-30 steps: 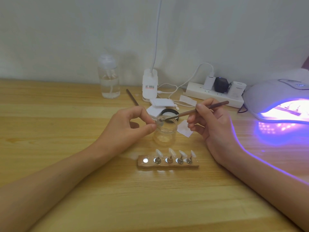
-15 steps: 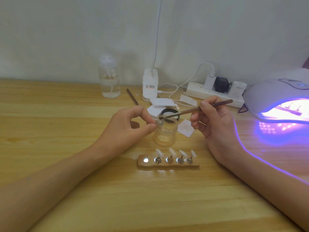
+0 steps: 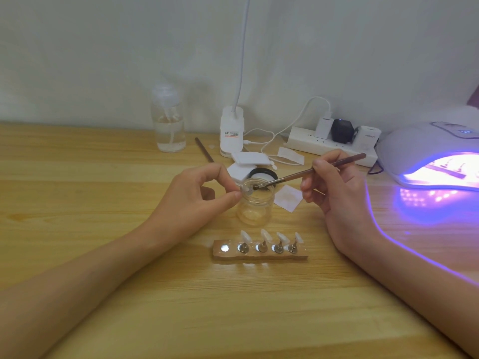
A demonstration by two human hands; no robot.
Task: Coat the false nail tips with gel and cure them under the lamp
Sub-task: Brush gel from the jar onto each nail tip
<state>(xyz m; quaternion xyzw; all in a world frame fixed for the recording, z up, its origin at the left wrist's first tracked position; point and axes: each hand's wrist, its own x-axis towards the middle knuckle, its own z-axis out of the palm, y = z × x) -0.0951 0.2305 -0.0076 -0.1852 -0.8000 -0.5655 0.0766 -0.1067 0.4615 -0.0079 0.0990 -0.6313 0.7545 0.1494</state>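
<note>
I have the left hand (image 3: 197,195) pinching a single nail tip (image 3: 246,190) between thumb and forefinger, its other fingers curled under. The tip is held just above the near-left rim of a small clear jar (image 3: 255,206) that stands open on the wooden table (image 3: 77,177). The right hand (image 3: 334,187) grasps a thin brush (image 3: 311,172) like a pen. The handle slants up to the right, and the dark bristle end reaches over the jar mouth to the pinched tip. It looks to be touching, though I cannot tell for sure.

Nearer to me, in front of the jar, lies a wooden holder (image 3: 259,256) with five metal spots in a row. The leftmost shows only a shiny disc, and the other four carry small stands with white tips (image 3: 264,234) tilted upward.

At the right edge the curing lamp (image 3: 427,146) is lit, throwing violet light onto the wood and along the right forearm. Behind the jar sit a black lid (image 3: 263,174) and some white pads (image 3: 248,159). A paper square (image 3: 289,198) lies just right of the jar. Along the wall stand a clear bottle (image 3: 168,120), a white clip base (image 3: 232,130) and a power strip (image 3: 305,143), with a spare stick (image 3: 203,149) lying between the bottle and the base
</note>
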